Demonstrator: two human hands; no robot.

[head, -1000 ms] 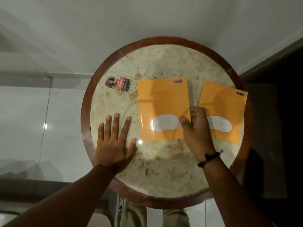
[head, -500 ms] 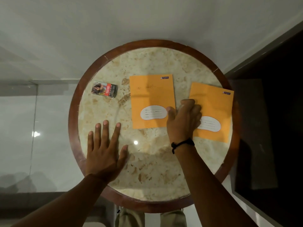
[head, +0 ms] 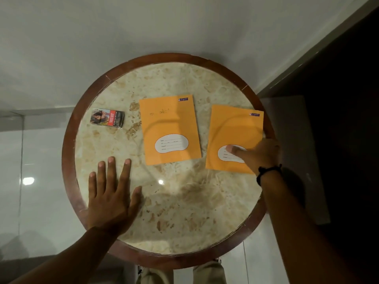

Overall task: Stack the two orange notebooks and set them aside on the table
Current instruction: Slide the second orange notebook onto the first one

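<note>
Notebooks, two of them and both orange, lie flat and apart on the round table (head: 67, 152), not stacked. One notebook (head: 170, 119) is near the middle of the tabletop, a little toward 12 o'clock, with its white label at the near end. The second notebook (head: 231, 128) lies at about 3 o'clock, reaching the wooden rim of the table. The right hand (head: 260, 154) is at the right near corner of this second notebook: the thumb presses on its white label, and the other fingers are at the notebook's right edge, but I cannot tell if they go under it. A black band is on the right wrist. The left hand (head: 110, 199) rests flat on the stone top at about 8 o'clock, fingers spread, touching no notebook. A small printed box (head: 107, 117) lies at about 10 o'clock, well apart from both hands.
</note>
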